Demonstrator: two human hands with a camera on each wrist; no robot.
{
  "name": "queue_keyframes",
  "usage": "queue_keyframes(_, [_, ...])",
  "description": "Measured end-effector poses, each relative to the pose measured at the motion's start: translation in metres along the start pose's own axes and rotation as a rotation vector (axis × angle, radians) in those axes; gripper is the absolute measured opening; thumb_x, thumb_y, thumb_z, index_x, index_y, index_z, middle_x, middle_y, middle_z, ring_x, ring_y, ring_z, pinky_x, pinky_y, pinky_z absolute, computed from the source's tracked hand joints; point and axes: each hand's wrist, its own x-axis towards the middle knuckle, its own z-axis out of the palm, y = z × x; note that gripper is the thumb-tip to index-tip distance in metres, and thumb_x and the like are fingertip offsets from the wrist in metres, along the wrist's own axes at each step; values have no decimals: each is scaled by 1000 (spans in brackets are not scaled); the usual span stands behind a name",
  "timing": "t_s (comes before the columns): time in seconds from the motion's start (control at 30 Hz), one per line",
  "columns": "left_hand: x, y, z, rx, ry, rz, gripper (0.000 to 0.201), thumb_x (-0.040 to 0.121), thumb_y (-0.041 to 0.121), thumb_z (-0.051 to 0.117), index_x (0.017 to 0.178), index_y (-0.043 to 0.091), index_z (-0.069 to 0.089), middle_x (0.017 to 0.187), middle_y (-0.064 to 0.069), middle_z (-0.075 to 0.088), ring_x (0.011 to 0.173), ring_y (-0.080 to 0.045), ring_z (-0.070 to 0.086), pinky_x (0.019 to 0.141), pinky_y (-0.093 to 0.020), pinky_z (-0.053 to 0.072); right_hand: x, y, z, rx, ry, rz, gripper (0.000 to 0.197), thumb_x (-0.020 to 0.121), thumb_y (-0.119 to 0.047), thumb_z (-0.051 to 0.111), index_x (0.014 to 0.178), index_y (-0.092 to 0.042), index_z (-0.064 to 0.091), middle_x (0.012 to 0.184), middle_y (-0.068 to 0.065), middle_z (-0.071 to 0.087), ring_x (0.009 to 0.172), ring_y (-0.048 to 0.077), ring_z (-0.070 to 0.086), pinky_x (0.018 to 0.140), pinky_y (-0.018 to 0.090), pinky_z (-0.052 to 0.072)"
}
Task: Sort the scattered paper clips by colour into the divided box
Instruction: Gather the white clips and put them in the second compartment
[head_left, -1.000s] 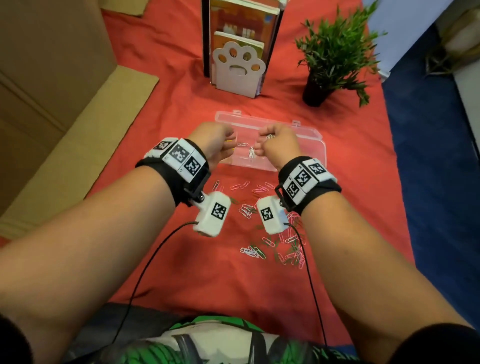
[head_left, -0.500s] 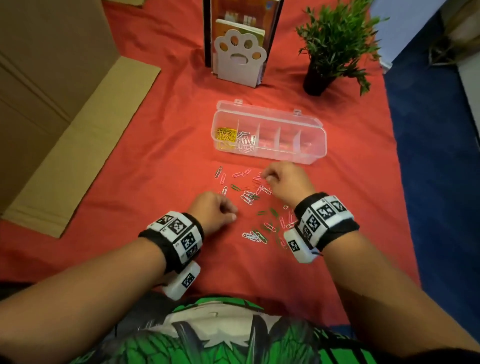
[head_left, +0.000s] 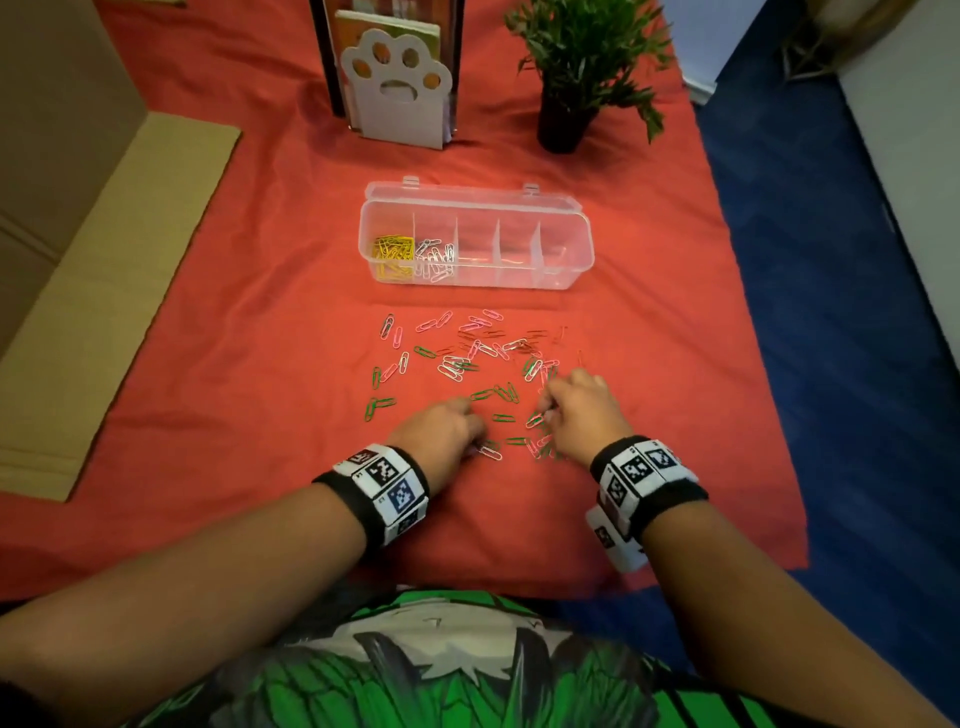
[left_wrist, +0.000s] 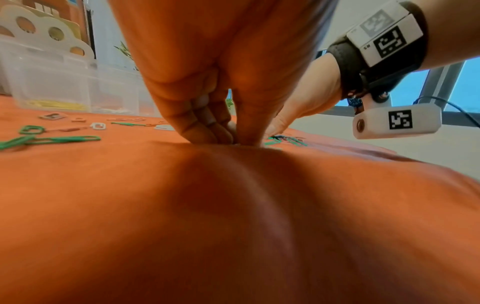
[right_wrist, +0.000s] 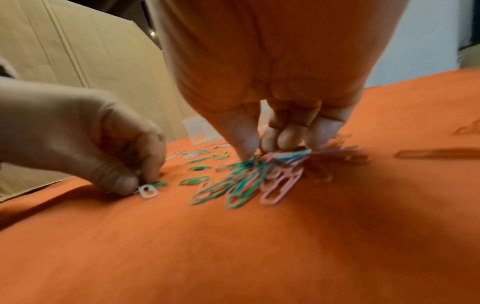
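Pinching with the left hand a white clip that lies flat on the red cloth: grip narrow, thumb and forefinger closed at one end of it, as seen from the right wrist, the other fingers curled in beside them. Working just beside it with the right hand, knuckles up, fingertips down in a mixed bunch of green and pink clips; grip here also narrow, thumb and curled fingers closed on the top ends of this bunch, the clips fanning out from the fingertips onto the cloth, though blurred in the right wrist view, so impossible to count. Spreading between the hands and the divided box, the scattered paper clips: green, pink, white and some dark red ones, hard to see against the cloth. Standing further away, well apart from both hands, the clear box with its lid open to the back and five compartments in a row; holding yellow clips in the leftmost one and sorted white clips in the next. Behind the box, near the far edge of the cloth, a white paw-shaped bookend with books, and to its right a small potted plant. At the left, flat brown cardboard, partly on the cloth.
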Motion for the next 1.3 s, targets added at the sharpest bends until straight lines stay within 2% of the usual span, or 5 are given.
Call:
queue_keyframes(0.4, [-21,-52,-13,-284,354,-293,13,80,7,61,92,6,66,99,-14,68,99,-29,60,83,-27,38,45,-46,-13,20,51,-164,43,81,3,46,116,-13,64,105,16,52,106,34,49,91,34,40])
queue_keyframes(0.6, [-24,-37,-8,-234,279,-226,28,74,29,72,94,11,67,94,-10,64,90,-25,59,79,-27,40,25,-40,-9,5,-79,-121,30,80,1,52,96,-14,73,109,12,60,101,31,60,87,31,48])
queue_keyframes(0.73, [-19,-31,-2,-211,191,-220,32,72,25,73,100,12,65,98,-10,61,93,-27,58,82,-31,45,39,-36,-17,75,116,-76,30,81,3,48,98,-9,70,104,18,58,98,35,58,84,33,46])
queue_keyframes(1.1, [-18,-58,-16,-202,441,-345,18,78,6,57,93,8,68,95,-18,62,92,-35,59,82,-37,46,61,-51,-10,-396,254,-176,27,85,-10,44,107,-8,58,112,11,58,109,31,50,89,40,36])
queue_keyframes(1.3, [-2,-60,-32,-183,497,-365,21,84,17,56,99,8,69,97,-19,62,92,-37,60,82,-40,49,62,-51,-19,325,182,-67,7,83,-22,59,77,-21,63,76,-1,57,79,21,56,74,29,42])
